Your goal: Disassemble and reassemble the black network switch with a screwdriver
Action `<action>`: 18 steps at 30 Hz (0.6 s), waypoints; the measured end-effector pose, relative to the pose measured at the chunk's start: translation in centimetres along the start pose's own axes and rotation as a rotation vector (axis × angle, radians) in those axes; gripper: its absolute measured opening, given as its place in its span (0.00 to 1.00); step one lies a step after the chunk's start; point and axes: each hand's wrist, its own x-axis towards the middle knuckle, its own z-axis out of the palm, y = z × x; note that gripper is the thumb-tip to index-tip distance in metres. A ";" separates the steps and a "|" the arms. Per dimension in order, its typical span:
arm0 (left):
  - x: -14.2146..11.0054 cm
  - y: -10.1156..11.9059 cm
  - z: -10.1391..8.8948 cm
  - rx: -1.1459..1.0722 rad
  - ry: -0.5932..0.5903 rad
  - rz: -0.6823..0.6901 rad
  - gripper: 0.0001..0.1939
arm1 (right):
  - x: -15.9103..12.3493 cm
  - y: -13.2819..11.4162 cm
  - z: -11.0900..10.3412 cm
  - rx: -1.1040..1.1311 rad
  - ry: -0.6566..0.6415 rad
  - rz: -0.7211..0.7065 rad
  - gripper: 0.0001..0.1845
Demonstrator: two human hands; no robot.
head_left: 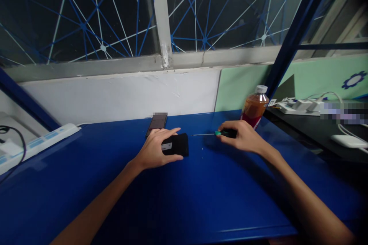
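Note:
My left hand (pixel 156 147) grips a flat black rectangular case (pixel 179 146) by its long edges, thumb on the near side and fingers on the far side. A pale label shows on its top, partly under the hand. My right hand (pixel 243 136) is closed around the dark handle of a screwdriver (pixel 217 133) with a green collar. Its thin metal shaft lies nearly level and points left, the tip just short of the case's right edge and not touching it. Two tiny light specks, too small to name, lie on the table below the shaft.
A phone (pixel 157 121) lies behind my left hand on the blue table (pixel 172 206). Behind my right hand stands a bottle of amber drink (pixel 255 107). A white power strip (pixel 37 143) runs along the left; another strip (pixel 300 106) with plugs and cables sits at right.

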 end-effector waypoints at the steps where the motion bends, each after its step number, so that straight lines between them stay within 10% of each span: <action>1: 0.0 0.0 -0.2 -0.016 0.007 -0.003 0.41 | 0.0 -0.1 0.0 0.000 0.007 -0.005 0.10; 18: 0.0 0.4 -0.6 -0.026 0.007 0.034 0.38 | 0.1 -0.7 0.8 -0.002 0.020 -0.047 0.10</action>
